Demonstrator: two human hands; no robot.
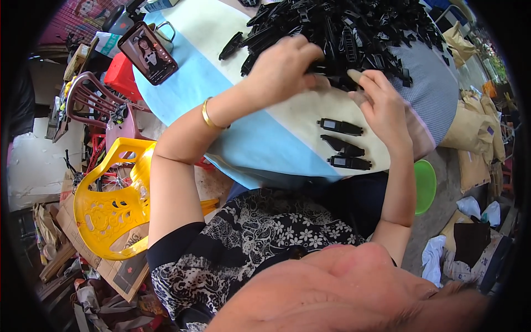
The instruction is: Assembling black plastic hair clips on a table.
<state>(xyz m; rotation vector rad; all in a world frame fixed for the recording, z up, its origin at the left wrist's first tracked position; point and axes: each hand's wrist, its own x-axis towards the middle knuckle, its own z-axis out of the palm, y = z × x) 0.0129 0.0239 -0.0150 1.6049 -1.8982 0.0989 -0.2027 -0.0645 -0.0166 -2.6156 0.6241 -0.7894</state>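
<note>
Black parts (349, 44) in a heap by left hand (289, 66) and right hand (383, 105)

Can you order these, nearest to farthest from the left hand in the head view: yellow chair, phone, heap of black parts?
1. Heap of black plastic parts, right at the left hand.
2. Phone, off to the left.
3. Yellow plastic chair, lower left.

The heaped elongated black parts (332, 33) over there look like glossy plastic, the blue-and-cream striped cover (287, 127) like matt cloth.
</note>
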